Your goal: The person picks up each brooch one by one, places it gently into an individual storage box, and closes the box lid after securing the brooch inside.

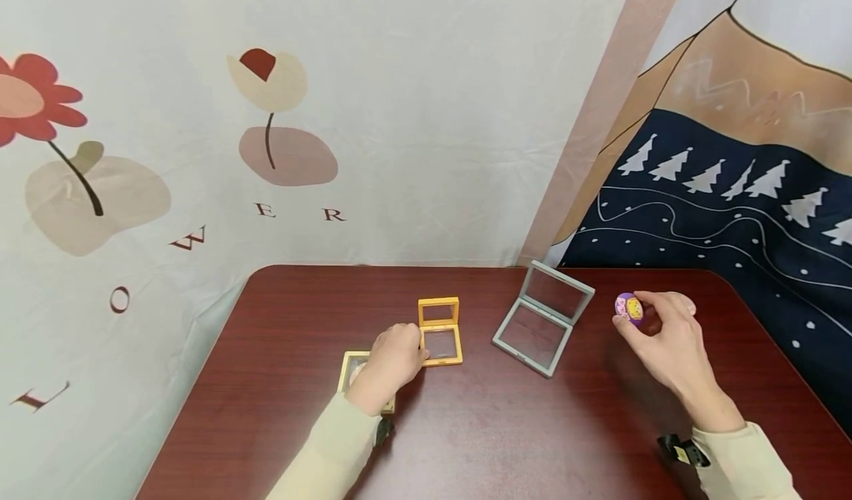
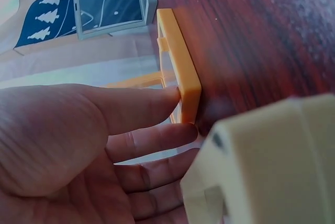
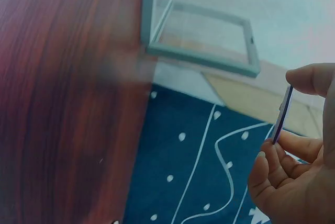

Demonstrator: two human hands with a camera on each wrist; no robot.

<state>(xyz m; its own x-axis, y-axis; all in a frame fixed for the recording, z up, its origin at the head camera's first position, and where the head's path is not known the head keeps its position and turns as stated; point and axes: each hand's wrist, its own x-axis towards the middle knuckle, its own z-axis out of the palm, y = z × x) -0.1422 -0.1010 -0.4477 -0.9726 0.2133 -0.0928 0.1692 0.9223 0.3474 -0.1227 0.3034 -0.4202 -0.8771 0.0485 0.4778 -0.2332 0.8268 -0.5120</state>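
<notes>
My left hand [image 1: 393, 356] pinches the near left corner of a small orange hinged display frame [image 1: 459, 345], which stands open with clear film in its lower half. In the left wrist view, thumb and index finger meet at the edge of this orange frame [image 2: 189, 82]. Thumb and fingers of my right hand [image 1: 675, 345] hold a round purple badge [image 1: 629, 308] with a yellow figure on it, raised over the table's right side. The right wrist view shows the badge [image 3: 282, 114] edge-on. Between the hands, a larger grey hinged frame [image 1: 549, 365] stands open.
A pale yellow frame [image 1: 346, 370] with something round inside lies partly hidden under my left forearm. Behind my right hand, a pinkish round thing [image 1: 685, 302] partly shows. The dark red wooden table [image 1: 479, 441] meets printed cloth hangings at the back and right.
</notes>
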